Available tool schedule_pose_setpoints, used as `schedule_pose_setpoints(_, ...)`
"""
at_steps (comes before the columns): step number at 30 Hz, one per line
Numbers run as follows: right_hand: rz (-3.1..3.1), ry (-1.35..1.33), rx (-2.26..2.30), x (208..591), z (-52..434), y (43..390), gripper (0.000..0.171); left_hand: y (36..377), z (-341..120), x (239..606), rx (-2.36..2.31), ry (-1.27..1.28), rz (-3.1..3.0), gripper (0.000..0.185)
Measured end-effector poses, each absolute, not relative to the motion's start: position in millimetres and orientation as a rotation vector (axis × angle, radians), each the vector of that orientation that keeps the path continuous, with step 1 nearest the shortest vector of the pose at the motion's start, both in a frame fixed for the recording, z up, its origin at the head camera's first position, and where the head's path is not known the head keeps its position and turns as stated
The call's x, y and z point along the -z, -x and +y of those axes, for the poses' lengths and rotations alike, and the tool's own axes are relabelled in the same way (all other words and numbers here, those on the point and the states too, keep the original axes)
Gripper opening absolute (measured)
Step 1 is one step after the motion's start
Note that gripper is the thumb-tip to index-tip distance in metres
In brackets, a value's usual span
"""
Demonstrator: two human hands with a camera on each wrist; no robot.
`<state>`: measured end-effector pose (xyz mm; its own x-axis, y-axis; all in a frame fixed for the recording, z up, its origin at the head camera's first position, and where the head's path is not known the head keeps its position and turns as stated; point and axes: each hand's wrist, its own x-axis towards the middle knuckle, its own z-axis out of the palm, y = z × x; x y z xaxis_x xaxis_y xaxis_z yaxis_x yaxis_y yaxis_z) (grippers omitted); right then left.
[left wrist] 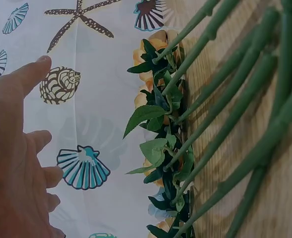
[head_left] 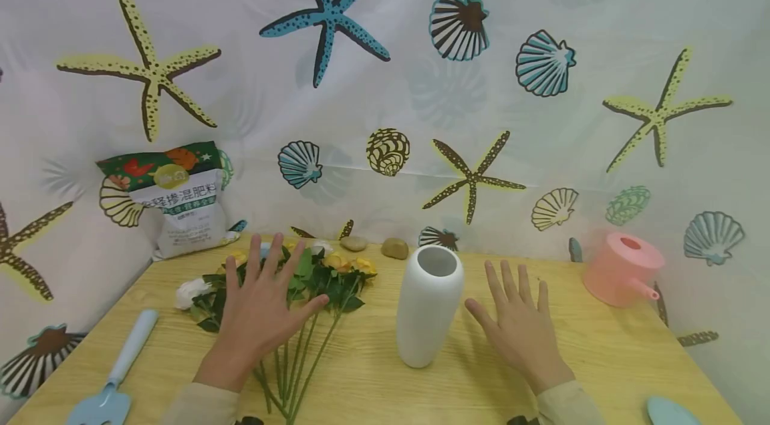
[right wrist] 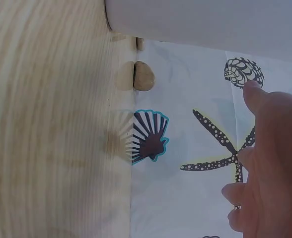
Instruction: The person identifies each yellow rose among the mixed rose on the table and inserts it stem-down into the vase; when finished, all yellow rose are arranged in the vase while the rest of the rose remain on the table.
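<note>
**Seashell curtain behind wooden bench, both hands spread**

Behind everything, curtain [head_left: 385,77] printed with starfish and shells. Below it, wooden bench [head_left: 601,358]. At back left, fertiliser bag [head_left: 180,208] leaning on the curtain. Mid-bench, upright white vase [head_left: 428,305], mouth open. Left of the vase, flower bunch [head_left: 327,278] lying flat, stems toward the near edge. Over the flowers, left hand [head_left: 261,311], fingers apart, gripping nothing. Just right of the vase, right hand [head_left: 520,328], fingers spread, holding nothing. Far right, pink watering can [head_left: 622,269]. Near left, blue fork tool [head_left: 117,371]. At the back edge, two pebbles [head_left: 394,248].
</note>
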<state>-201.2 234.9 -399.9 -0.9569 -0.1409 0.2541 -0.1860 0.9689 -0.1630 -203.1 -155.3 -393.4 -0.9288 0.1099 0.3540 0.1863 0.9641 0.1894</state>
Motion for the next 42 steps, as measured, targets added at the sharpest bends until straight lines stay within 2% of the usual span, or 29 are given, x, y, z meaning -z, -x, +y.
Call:
schedule_pose_setpoints(15, -2.877, -0.234, -0.291, 398, 235, 202, 0.078, 204, -145, 396, 0.244, 0.254, -2.800, 0.097)
schedule_pose_setpoints(20, -2.845, -0.233, -0.437, 400, 233, 204, 0.076, 203, -139, 397, 0.345, 0.296, -2.817, 0.095)
schedule_pose_setpoints(25, -2.726, -0.302, -0.885, 402, 227, 204, 0.065, 202, -128, 397, 0.664, 0.333, -2.871, 0.077)
schedule_pose_setpoints(30, -2.543, -0.533, -1.303, 403, 216, 202, 0.049, 202, -118, 402, 0.924, 0.317, -2.982, 0.052)
schedule_pose_setpoints(34, -2.440, -0.663, -1.480, 405, 209, 200, 0.045, 202, -113, 408, 0.966, 0.334, -3.021, 0.047)
schedule_pose_setpoints(42, -2.381, -0.733, -1.597, 405, 203, 195, 0.044, 202, -109, 420, 0.927, 0.374, -3.055, 0.045)
